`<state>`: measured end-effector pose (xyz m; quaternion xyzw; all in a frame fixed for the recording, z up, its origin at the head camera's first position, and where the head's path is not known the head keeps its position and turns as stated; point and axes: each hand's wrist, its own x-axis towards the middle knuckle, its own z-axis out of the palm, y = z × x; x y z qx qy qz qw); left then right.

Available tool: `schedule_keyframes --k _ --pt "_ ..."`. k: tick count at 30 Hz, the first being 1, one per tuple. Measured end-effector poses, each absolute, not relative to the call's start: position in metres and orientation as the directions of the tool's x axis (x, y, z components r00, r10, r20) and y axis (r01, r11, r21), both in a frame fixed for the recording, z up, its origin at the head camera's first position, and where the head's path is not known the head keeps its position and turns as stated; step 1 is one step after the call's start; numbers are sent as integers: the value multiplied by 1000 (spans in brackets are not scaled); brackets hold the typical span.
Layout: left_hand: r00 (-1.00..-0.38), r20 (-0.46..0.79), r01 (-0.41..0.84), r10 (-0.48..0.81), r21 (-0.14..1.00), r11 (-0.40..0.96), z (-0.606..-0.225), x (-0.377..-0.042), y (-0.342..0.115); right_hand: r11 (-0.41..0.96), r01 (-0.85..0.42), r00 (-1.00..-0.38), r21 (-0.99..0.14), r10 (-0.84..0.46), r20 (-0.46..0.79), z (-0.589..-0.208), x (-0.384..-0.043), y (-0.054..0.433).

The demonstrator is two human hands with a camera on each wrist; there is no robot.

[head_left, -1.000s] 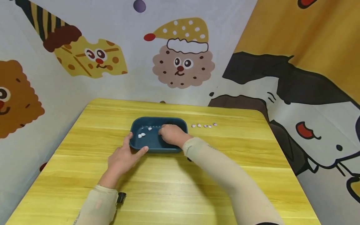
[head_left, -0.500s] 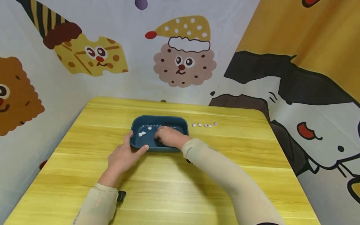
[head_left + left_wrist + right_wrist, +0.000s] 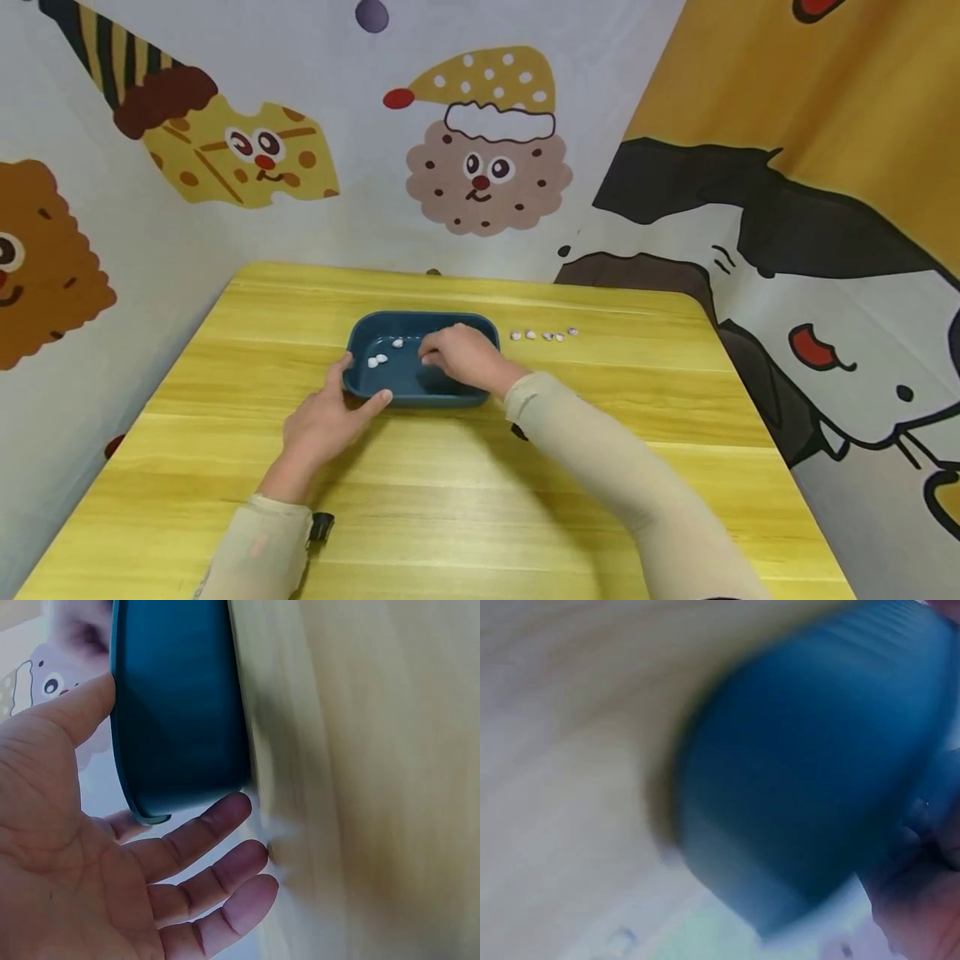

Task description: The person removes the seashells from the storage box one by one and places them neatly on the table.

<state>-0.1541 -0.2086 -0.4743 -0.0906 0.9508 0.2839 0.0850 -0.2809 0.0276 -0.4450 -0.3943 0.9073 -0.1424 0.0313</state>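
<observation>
Left hand [image 3: 322, 423], left of centre, fingers loosely straight, is braced on the blue tray [image 3: 420, 402], mid-frame. Right hand [image 3: 471, 360] is curled over it; whether anything's pinched can't be told. White pieces [image 3: 372, 362] seen tray-left, purple-white pieces [image 3: 531, 335] lined up right of centre. Pick-out likely underway; lift clear of tray called for.

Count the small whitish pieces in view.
8: in the blue tray, two pieces close together, one piece farther back; on the table to its right, five pieces, roughly aligned. The right hand may hide more.
</observation>
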Motion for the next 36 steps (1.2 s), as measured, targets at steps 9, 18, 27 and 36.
schedule_keyframes --k 9,18,27,36 --pt "-968 -212 -233 -137 539 809 -470 -152 -215 681 -411 -911 -606 -278 306 -391 -326 111" --pt "-965 -178 -257 -190 536 804 -473 -156 -216 798 -233 -971 -555 -223 86 -415 -352 163" --pt "-960 -225 -264 -166 534 803 -468 -154 -225 861 -308 -946 -405 -322 35 -453 -355 151" --pt "-963 -219 -250 -155 522 815 -469 -156 -223 898 -402 -915 -177 -389 107 -473 -354 122"
